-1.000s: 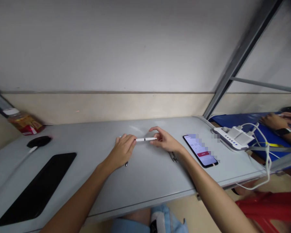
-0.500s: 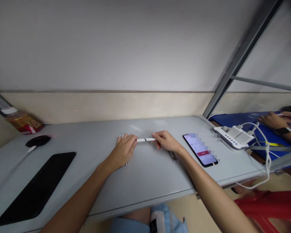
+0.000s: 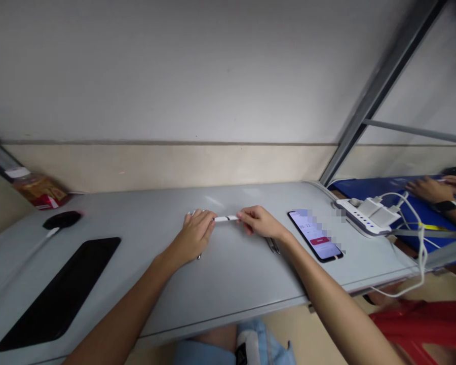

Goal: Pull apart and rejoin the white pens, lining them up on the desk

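Observation:
A slim white pen [image 3: 226, 219] with a dark mark around its middle lies level between my two hands, just over the grey desk. My left hand [image 3: 197, 230] is closed around its left end, the knuckles upward. Thumb and fingertips of my right hand [image 3: 254, 219] pinch the right end. A small metal tip [image 3: 199, 257] pokes out beneath the left palm; its kind is hidden. Beside my right wrist lies a silver metal object [image 3: 273, 246], partly covered by the forearm.
A phone [image 3: 315, 235] with a lit screen lies right, before a white power strip [image 3: 361, 218] with plugs and cables. At left are a black mat [image 3: 61, 294], a dark round device [image 3: 62, 220] on a cable, and a bottle [image 3: 41, 190]. Another person's hands [image 3: 433, 190] are far right.
My right hand has shifted slightly left along the pen, so less of it shows between the hands. The left hand stays nearly still. The view has moved a little.

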Demonstrator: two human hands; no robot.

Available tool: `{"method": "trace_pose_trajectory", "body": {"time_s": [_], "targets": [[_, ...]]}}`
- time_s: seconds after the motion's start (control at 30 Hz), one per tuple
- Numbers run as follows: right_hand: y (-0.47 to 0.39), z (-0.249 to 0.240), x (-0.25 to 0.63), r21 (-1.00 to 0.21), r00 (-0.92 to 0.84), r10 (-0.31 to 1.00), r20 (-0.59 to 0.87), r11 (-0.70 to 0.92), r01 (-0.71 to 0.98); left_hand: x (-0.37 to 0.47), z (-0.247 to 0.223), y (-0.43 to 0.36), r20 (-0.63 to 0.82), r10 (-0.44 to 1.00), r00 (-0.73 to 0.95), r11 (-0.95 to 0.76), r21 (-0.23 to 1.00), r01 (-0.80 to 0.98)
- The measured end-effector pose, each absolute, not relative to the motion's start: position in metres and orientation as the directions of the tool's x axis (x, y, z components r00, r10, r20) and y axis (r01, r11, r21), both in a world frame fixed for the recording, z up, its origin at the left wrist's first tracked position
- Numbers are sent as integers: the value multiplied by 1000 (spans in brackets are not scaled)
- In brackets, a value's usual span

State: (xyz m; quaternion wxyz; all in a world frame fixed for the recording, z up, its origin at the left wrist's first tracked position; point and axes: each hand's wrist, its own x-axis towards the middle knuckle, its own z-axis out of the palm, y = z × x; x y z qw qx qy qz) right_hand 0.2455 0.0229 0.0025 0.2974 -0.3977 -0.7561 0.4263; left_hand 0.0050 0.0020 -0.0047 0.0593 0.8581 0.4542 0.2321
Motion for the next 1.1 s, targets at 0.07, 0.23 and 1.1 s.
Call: {"method": "trace_pose_trajectory", "body": {"time_s": [0.07,0.23,1.1], "targets": [[23,2,245,-879,-492,862,118,321,353,5,-5,2,342,808,479,-579,315,752],[22,2,245,-848,-494,838,229,422,322,4,-5,1,340,812,475,-572,301,763],[11,3,232,-637,-524,804,281,565,525,-2,-3,8,321,820,474,-558,258,789]]}}
